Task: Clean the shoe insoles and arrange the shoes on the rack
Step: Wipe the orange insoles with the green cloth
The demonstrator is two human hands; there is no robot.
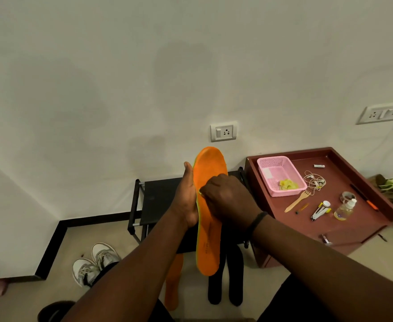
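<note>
My left hand holds an orange insole upright from behind, thumb up along its left edge. My right hand is curled against the insole's face at mid length, pinching something small and pale that I cannot make out. Below, a second orange insole and two black insoles lie on the floor. A pair of white and grey sneakers stands on the floor at the left. The black shoe rack stands against the wall behind my hands.
A maroon table at the right carries a pink basket with a yellow cloth, a wooden fork, cables, a small bottle and other small items. A wall socket sits above the rack. A dark shoe is at the bottom left.
</note>
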